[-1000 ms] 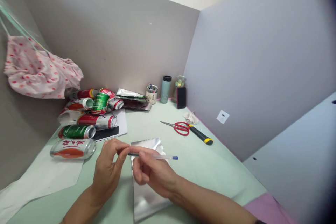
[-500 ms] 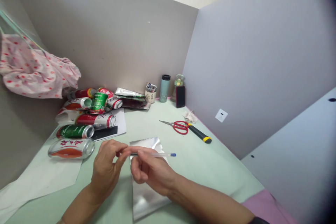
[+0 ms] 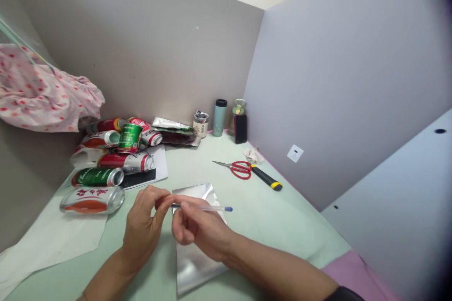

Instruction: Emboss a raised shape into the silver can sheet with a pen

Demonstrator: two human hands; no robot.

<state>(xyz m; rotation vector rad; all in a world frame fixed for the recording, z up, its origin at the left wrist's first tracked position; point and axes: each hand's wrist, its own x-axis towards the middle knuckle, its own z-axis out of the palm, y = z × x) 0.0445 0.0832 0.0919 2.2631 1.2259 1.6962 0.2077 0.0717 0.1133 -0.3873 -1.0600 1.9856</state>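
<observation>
Both hands meet over a shiny silver metal sheet lying on the pale green desk. My right hand grips a clear pen with a blue end that points right. My left hand pinches the pen's left end with thumb and fingertips. The pen is held level, just above the sheet's far edge.
Several crushed drink cans lie at the back left on white paper. Red scissors and a black-yellow knife lie to the right. A cup of pens, flask and jar stand in the corner. Pink spotted cloth hangs left.
The hands and pen stay together and shift slightly left in the picture as the view moves. The grip on the pen is unchanged.
</observation>
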